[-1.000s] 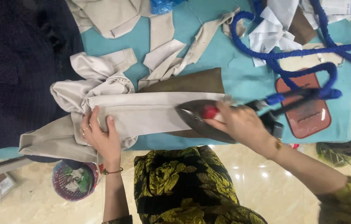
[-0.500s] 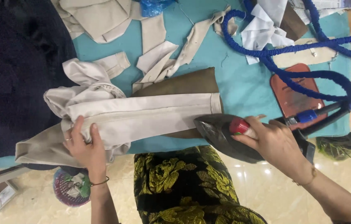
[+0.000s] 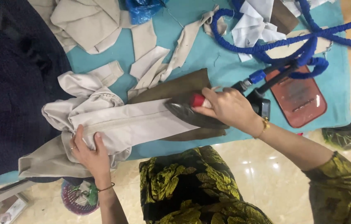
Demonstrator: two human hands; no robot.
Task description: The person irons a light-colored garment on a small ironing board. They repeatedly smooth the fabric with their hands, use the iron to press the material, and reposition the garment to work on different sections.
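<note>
A long beige garment strip (image 3: 130, 124) lies across the teal table cover (image 3: 208, 54), with a brown cloth pad (image 3: 175, 88) under its right end. My right hand (image 3: 227, 108) grips the handle of a dark steam iron (image 3: 186, 114) whose nose rests on the strip's right part. My left hand (image 3: 90, 151) presses flat on the bunched left end of the strip, fingers spread. A blue hose (image 3: 291, 45) runs from the iron's back up across the table.
A reddish-brown iron rest (image 3: 300, 97) lies right of the iron. Beige fabric pieces (image 3: 88, 20) and white scraps (image 3: 250, 29) lie at the back. Dark navy cloth (image 3: 9, 87) covers the left side. A small basket (image 3: 78, 199) stands on the floor.
The iron has slid left along the strip, from off its right end onto the fabric. My left hand stays pressed on the bunched end.
</note>
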